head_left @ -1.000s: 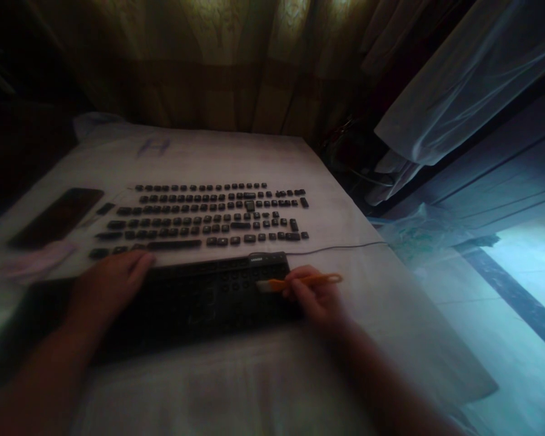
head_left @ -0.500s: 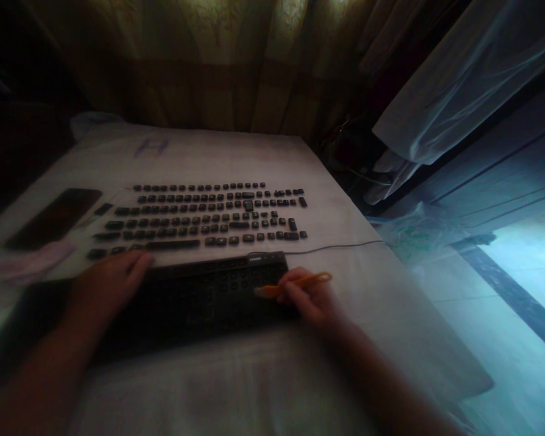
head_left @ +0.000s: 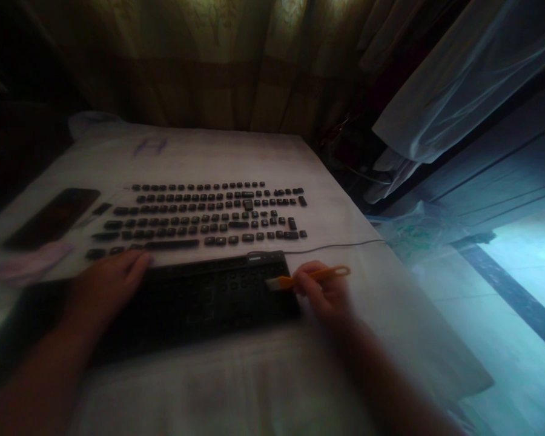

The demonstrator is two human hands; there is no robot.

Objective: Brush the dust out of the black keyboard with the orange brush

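A black keyboard (head_left: pixel 172 312) with its keycaps taken off lies across the near part of the table. My left hand (head_left: pixel 106 281) rests over its left half, fingers closed across the far edge. At the right end, my right hand (head_left: pixel 320 293) pinches a small brush (head_left: pixel 331 274) with an orange handle. The brush's pale bristles point left, over the number-pad area. Behind the keyboard, loose black keycaps (head_left: pixel 177 208) lie in several rows, with the long space bar (head_left: pixel 172 244) closest to the keyboard.
At the left lie a dark phone (head_left: pixel 54 217) and a pink cloth (head_left: pixel 34 263). The keyboard cable (head_left: pixel 336 246) runs to the right over the white tabletop (head_left: pixel 236 154). A curtain (head_left: pixel 200 72) hangs behind, and a clear plastic bag (head_left: pixel 413 230) is beyond the right edge.
My right hand has moved to the right with the brush, drawing the bristles toward the keyboard's right edge. My left hand and the keyboard stay where they were.
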